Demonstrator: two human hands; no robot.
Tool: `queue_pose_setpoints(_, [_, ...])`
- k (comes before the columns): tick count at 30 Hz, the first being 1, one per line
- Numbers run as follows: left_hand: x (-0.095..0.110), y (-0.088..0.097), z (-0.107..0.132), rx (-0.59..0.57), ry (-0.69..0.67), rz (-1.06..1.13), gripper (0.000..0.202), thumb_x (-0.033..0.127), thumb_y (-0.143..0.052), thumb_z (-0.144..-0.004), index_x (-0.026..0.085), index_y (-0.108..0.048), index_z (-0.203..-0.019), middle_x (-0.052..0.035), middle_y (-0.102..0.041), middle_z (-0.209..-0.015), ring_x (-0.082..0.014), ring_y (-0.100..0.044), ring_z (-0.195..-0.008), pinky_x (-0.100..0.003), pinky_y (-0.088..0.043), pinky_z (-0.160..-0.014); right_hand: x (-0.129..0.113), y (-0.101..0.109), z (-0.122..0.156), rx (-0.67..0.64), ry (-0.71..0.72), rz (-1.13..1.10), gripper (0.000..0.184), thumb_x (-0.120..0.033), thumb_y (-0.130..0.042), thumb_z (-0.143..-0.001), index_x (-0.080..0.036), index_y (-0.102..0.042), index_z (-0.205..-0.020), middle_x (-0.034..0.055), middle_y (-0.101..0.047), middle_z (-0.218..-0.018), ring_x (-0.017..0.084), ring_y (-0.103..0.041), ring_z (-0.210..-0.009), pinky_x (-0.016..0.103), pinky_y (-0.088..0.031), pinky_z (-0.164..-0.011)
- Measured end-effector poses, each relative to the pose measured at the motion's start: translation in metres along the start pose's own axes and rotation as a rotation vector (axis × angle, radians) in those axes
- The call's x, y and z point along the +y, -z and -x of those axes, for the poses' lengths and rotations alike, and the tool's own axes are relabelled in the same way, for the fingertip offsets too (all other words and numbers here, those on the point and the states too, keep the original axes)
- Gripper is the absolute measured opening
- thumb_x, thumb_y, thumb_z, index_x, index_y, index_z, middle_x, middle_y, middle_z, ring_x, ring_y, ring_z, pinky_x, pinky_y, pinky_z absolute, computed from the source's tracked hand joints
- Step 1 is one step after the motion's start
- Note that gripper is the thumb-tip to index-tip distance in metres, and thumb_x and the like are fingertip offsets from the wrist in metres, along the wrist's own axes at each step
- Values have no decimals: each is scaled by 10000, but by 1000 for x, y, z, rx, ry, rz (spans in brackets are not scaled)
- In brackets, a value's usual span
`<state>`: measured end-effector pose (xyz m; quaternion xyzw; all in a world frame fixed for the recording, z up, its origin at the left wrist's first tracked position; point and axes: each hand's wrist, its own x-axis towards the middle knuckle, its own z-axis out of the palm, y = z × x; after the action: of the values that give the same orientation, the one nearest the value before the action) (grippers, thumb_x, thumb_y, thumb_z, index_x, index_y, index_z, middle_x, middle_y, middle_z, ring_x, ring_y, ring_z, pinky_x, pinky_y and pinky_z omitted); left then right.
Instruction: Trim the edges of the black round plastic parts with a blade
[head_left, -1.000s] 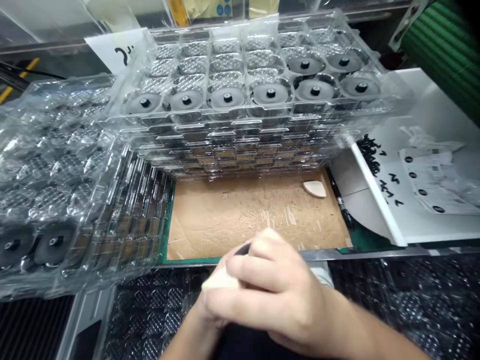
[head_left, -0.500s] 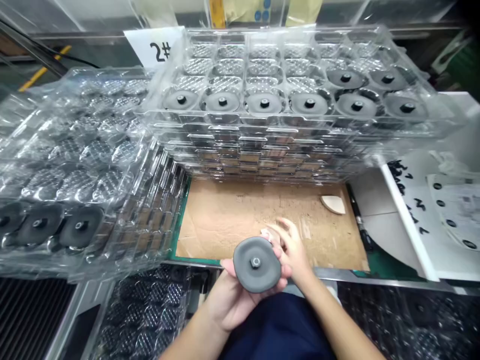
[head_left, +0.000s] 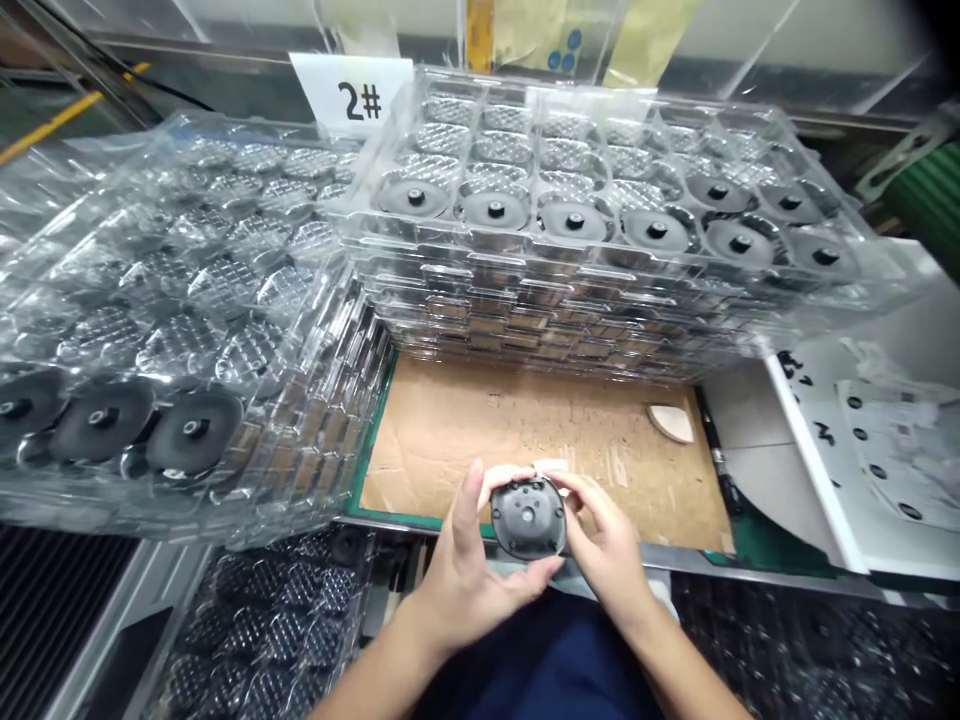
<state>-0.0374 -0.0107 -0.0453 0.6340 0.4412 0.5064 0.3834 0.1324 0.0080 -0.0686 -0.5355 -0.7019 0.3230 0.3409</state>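
Disc [head_left: 529,518], black and dotted with small holes, is what we have between our hands, held up over the near edge of the cardboard [head_left: 450,420]. A moment ago its smooth grey face and stem looked up at us; now it is turned over and the holed side shows. For the work in hand, we take this to mean that the underside is getting the attention, with both hands at the rim.

Our left hand [head_left: 465,585] pinches the disc, thumb along the lower rim and fingertips behind the upper one, while one finger stands up free. Our right hand [head_left: 604,535] has come in to the upper right rim; whether it pinches or only touches there, we cannot tell. By its fingertips we see a white scrap [head_left: 552,465] (too small to name).

Near the cardboard's right edge lie a white wedge [head_left: 673,424] and, just beyond that edge, a black pen [head_left: 720,460]. Behind the far edge we have a stack of clear trays [head_left: 465,245], the top one carrying six grey discs [head_left: 574,220] along its near edge and two more at the right in the next row. Another stack [head_left: 112,520] stands on the left, with dark discs [head_left: 105,420] along its near edge.
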Motion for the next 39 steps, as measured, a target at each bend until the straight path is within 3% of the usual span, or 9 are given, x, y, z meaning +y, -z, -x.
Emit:
queue_pose_setpoints(3, [6,11,-2,-56,5,-68,1095,91,-698,-716,418,64,-1430,-96,-533,-1275,-237,-531,-1162,-445,-407,-988,-11,14,1,-42,73,17,401,-167,-481,-882,-229,-508,-1277,94,-642,-1086,174,-625,-843,327,-510,-759])
queue_pose_setpoints(6, [12,19,-7,-121,137,2,894,186,-734,-695,331,-247,-1430,-106,-587,-1258,-257,-542,-1146,-417,-396,-992,-19,28,-4,-150,150,-5,347,-240,-570,-845,-269,-609,-1188,66,-669,-1025,195,-600,-844,345,-470,-772])
queue_pose_setpoints(9, [12,21,-10,-193,433,180,362,406,-666,-741,221,-699,-1050,-88,-727,-985,-250,-636,-950,-341,-463,-874,-26,27,-9,-195,96,-81,250,-364,-521,-885,-208,-707,-825,41,-632,-685,177,-548,-656,311,-446,-652])
queue_pose_setpoints(11, [9,21,-9,-182,553,268,421,526,-537,-794,169,-759,-815,-85,-738,-749,-226,-665,-749,-306,-503,-720,-32,17,-9,-188,38,-122,415,-367,-383,-953,-178,-657,-704,26,-572,-580,154,-538,-570,262,-437,-552])
queue_pose_setpoints(18, [9,42,-20,75,422,50,401,515,-597,-758,151,-761,-726,-78,-738,-668,-217,-675,-635,-305,-537,-635,-18,-4,-12,-139,11,-140,546,-527,-252,-956,-190,-675,-881,18,-608,-610,155,-595,-576,258,-483,-597])
queue_pose_setpoints(26, [75,40,-171,246,-175,-368,226,357,-604,-805,174,-731,-766,-71,-748,-973,-196,-667,-958,-377,-481,-926,94,1,-7,56,-45,-36,434,-432,-412,-954,-151,-565,-661,-49,-523,-541,85,-518,-475,225,-451,-497])
queue_pose_setpoints(32, [105,-19,-308,-54,-420,-717,566,454,-360,-822,-13,-679,-840,-77,-695,-1098,-230,-554,-1146,-397,-340,-1000,114,-16,4,96,19,-13,244,-346,-502,-933,-139,-595,-843,-21,-592,-729,84,-558,-596,243,-493,-581])
queue_pose_setpoints(36, [92,-44,-343,-162,-430,-902,715,431,-139,-835,-74,-631,-714,-113,-715,-967,-210,-633,-1009,-362,-434,-907,111,-15,2,94,35,-8,236,-333,-508,-930,-140,-596,-827,-17,-598,-739,98,-578,-641,264,-503,-620])
queue_pose_setpoints(39, [85,-41,-335,-110,-454,-969,703,388,-108,-868,-96,-610,-950,-176,-640,-1161,-282,-543,-1147,-464,-393,-947,110,-14,2,65,29,-16,246,-335,-514,-927,-139,-596,-803,-16,-602,-734,107,-590,-667,278,-507,-645])
